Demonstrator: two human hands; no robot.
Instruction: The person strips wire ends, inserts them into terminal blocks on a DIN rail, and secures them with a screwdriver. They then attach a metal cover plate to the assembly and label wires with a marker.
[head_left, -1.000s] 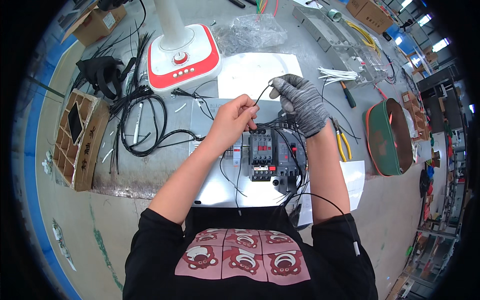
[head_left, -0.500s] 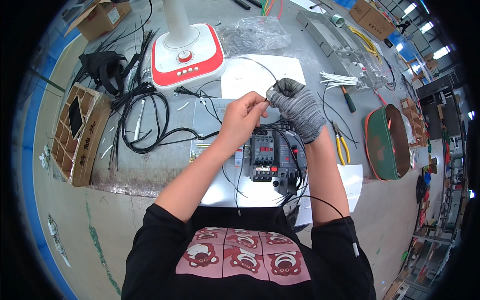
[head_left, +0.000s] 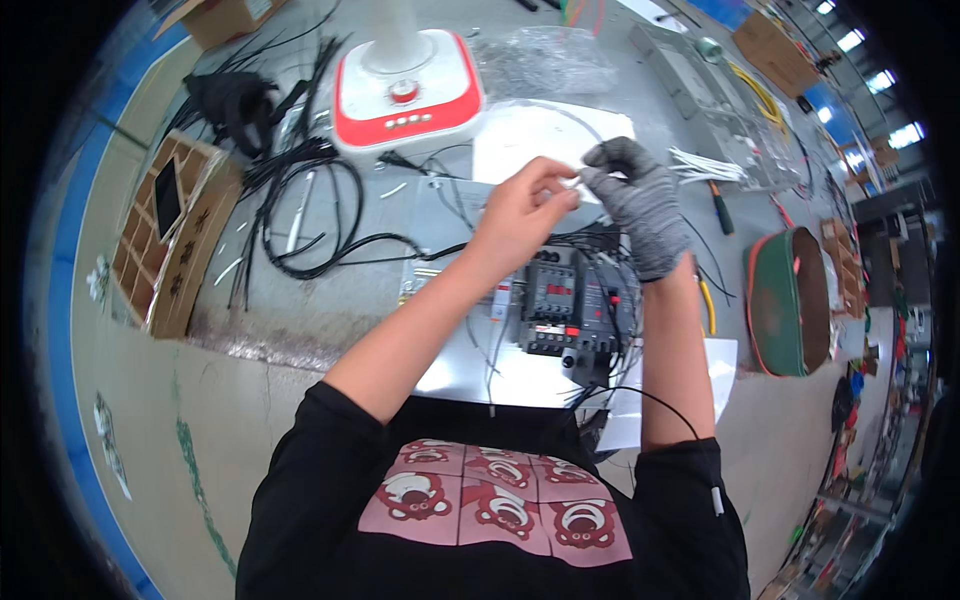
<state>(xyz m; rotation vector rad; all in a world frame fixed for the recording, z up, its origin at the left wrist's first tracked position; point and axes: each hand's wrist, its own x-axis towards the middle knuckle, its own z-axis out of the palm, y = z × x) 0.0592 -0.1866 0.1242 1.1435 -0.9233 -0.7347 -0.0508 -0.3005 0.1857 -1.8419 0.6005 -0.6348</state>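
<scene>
My left hand (head_left: 522,212), bare, is closed in a pinch above the wired metal panel (head_left: 436,208). A small white piece (head_left: 572,183) shows at its fingertips, too blurred to name for sure. My right hand (head_left: 640,205), in a grey knitted glove, is curled just to the right of it, a small gap between the two. A thin dark wire (head_left: 572,116) arcs over the white paper (head_left: 515,140) into the gloved fingers. Below the hands, a black contactor (head_left: 550,300) and a black breaker (head_left: 603,305) sit on the panel with several black wires around them.
A red-and-white fan base (head_left: 408,105) stands behind my left hand. Left lie a black cable bundle (head_left: 345,215) and a divided cardboard box (head_left: 190,245). On the right are yellow-handled pliers (head_left: 708,305), a screwdriver (head_left: 721,208), white cable ties (head_left: 705,168) and a green bin (head_left: 785,300).
My hands have drawn slightly apart, and a white piece now shows at the left fingertips. The whole view has shifted, with the bench things farther right in it.
</scene>
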